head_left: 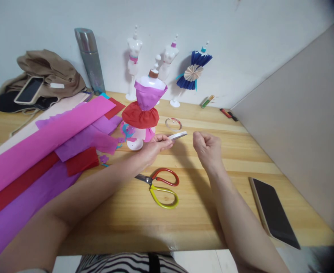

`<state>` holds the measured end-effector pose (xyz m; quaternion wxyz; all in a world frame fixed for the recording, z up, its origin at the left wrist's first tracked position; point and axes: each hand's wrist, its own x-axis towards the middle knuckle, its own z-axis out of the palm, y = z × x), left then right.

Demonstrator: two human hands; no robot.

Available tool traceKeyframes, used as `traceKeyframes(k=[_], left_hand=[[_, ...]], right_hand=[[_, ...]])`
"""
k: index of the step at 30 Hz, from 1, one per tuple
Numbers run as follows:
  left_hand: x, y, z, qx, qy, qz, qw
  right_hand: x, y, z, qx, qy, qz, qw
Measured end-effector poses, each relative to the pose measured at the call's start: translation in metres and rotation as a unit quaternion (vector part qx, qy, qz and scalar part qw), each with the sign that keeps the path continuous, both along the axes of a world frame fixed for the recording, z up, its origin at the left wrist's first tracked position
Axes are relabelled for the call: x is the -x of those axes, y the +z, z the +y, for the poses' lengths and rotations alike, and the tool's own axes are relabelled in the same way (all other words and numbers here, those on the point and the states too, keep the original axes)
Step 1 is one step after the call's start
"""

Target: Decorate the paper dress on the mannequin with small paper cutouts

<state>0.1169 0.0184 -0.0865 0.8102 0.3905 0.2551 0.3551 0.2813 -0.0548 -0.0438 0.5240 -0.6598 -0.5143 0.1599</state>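
Observation:
My left hand [160,144] pinches a narrow white, grey-edged piece [178,135] that points right; its exact kind is unclear. A short gap away, my right hand [208,148] is closed in a fist, and anything inside it is hidden. Beyond my left hand stands a small white dress form [153,80] wearing a purple paper bodice [149,94] and a gathered red skirt [141,115]. Scissors [148,179] with one red and one yellow handle lie below my left hand, their blades partly hidden by my forearm. A thin clear-and-red ring [173,124] rests behind the white piece.
Pink, purple and red paper sheets [50,131] cover the left side. Behind are a grey bottle [91,62], a brown cloth [49,70] with a phone [29,90], and other dress forms, one in blue [198,60]. A tablet-like device [273,210] lies right, near the partition [303,98].

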Motion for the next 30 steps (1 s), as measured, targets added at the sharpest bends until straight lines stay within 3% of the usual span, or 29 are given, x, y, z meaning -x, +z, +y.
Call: traceKeyframes(k=[4,9,14,24,30], left_hand=[[-0.001,0.000,-0.001,0.009,-0.002,-0.015,1.000],[0.000,-0.001,-0.001,0.005,-0.005,-0.021,1.000],[0.001,-0.004,-0.003,-0.012,-0.008,-0.020,1.000],[0.001,-0.004,-0.003,0.004,-0.023,-0.039,0.999],[0.000,-0.006,-0.001,0.035,-0.020,-0.053,0.998]], right_hand=[[0.003,0.000,-0.001,0.003,0.029,0.024,0.999],[0.021,-0.014,0.003,0.039,0.094,0.061,0.993],[0.027,-0.020,0.005,0.050,0.086,0.072,0.992],[0.025,-0.011,0.001,0.052,0.096,0.017,0.994],[0.007,-0.001,-0.005,0.030,0.023,-0.024,0.999]])
